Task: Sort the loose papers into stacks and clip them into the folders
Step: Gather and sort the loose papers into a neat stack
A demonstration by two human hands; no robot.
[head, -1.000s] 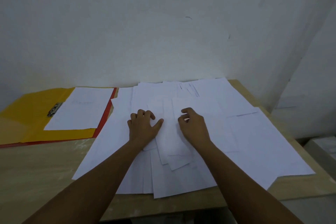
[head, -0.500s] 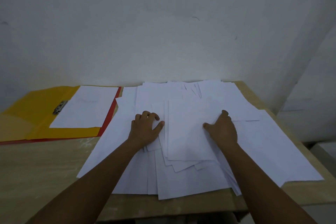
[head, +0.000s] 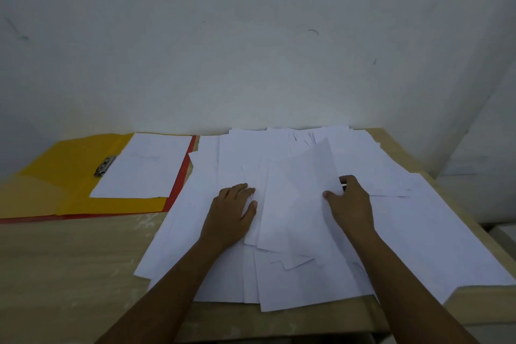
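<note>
Loose papers (head: 391, 218): spread across bench (head: 69, 260), right of open yellow folder (head: 55, 176). Thin, light, limp, slippery between layers; likely best taken at an edge. Right hand (head: 349, 201) pinches one lifted sheet (head: 301, 190); left hand (head: 231, 212) lies flat, pressing the pile.

A single head-worn camera looks forward and down from above the near edge of the wooden table (head: 69, 265), close enough that both forearms enter from the bottom of the frame. It faces the pale wall (head: 251, 50), which fills the upper half. The wide lens bends the table's edges. No second view shares the scene.
</note>
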